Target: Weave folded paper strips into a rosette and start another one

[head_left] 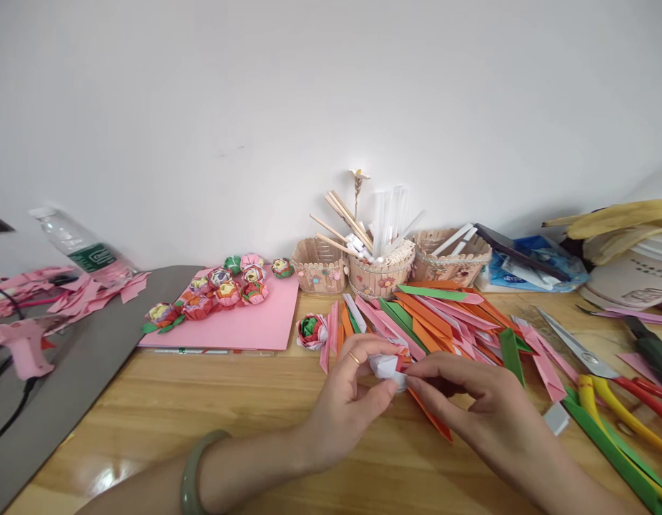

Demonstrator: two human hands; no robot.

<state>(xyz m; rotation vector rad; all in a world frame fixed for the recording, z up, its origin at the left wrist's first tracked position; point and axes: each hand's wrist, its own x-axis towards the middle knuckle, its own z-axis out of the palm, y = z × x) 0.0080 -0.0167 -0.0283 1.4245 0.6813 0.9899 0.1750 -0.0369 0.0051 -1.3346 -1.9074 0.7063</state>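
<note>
Btwn L grip (pixel 348 404) & R grip (pixel 481 400), both pinching it: white-and-red folded paper (pixel 384 366), red side twd R grip, long axis unclear; paper strips (pixel 430 322) just beyond.

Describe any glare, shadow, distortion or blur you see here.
Head view: a bright glare patch on the table, lower left; head view: a soft shadow on the tabletop below the right hand; head view: the bottle near the left edge looks stretched, probably by a wide lens; head view: the folded paper looks slightly soft.
</note>
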